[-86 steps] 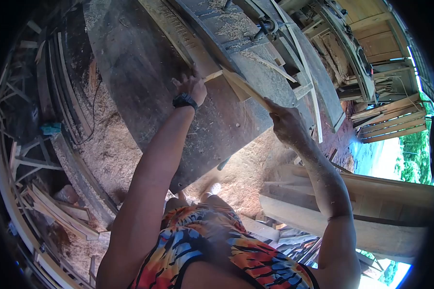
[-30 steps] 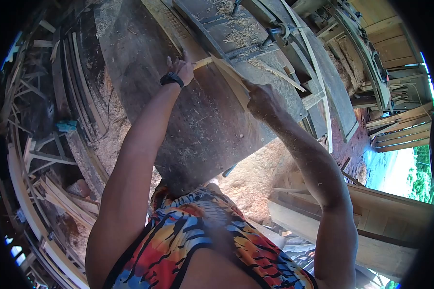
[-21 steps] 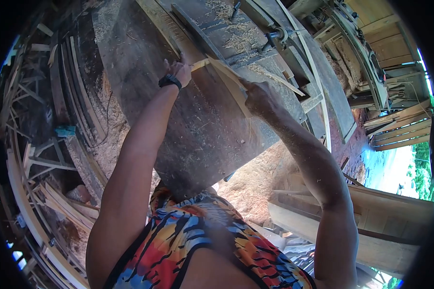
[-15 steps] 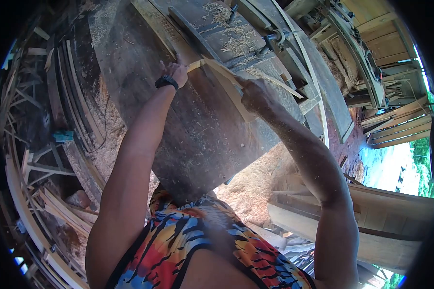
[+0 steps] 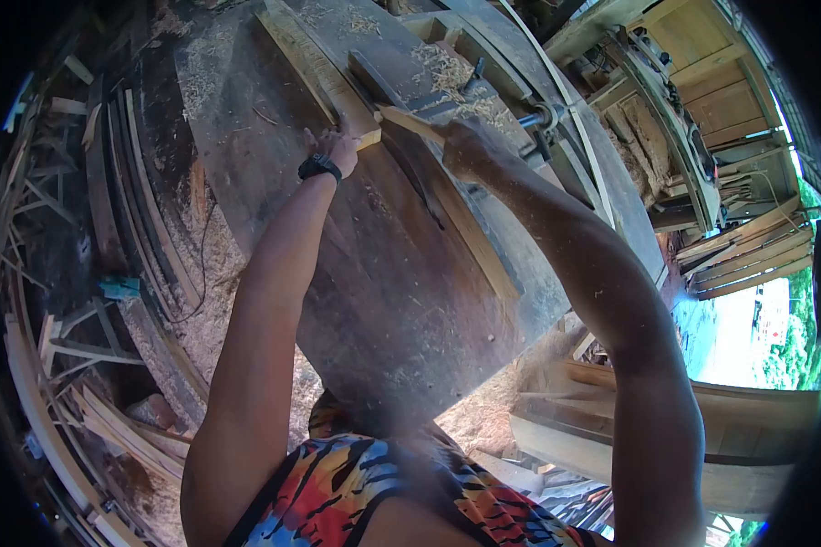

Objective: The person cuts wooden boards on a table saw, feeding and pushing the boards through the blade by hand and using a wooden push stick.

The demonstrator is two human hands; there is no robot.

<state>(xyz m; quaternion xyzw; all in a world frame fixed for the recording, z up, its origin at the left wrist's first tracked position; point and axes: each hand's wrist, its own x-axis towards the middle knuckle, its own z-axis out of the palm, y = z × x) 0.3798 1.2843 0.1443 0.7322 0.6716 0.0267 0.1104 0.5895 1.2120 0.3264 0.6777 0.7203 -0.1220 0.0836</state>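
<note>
My left hand (image 5: 336, 152), with a dark watch on its wrist, lies on the work table (image 5: 374, 301) with its fingers spread. It touches the side of a light wooden piece (image 5: 368, 139), whose pale end faces me. My right hand (image 5: 468, 150) is closed around a narrow wooden stick (image 5: 412, 122). The stick points left, its tip close to the wooden piece. Below the stick, a dark curved slot or blade (image 5: 421, 182) shows beside a long wooden strip (image 5: 472, 239). Beyond my left hand, a long board (image 5: 292, 59) lies on the table.
Wood shavings (image 5: 452, 71) and a clamp-like metal fitting (image 5: 540, 117) lie to the right of the strip. Long timber lengths (image 5: 146, 191) are stacked at left. Sawdust (image 5: 219, 292) covers the ground. A large wooden piece (image 5: 648, 438) stands at lower right.
The view has shifted, so the table sits lower. The dark slot or blade now shows below the stick. Both hands keep nearly the same places, the right one slightly closer to the left.
</note>
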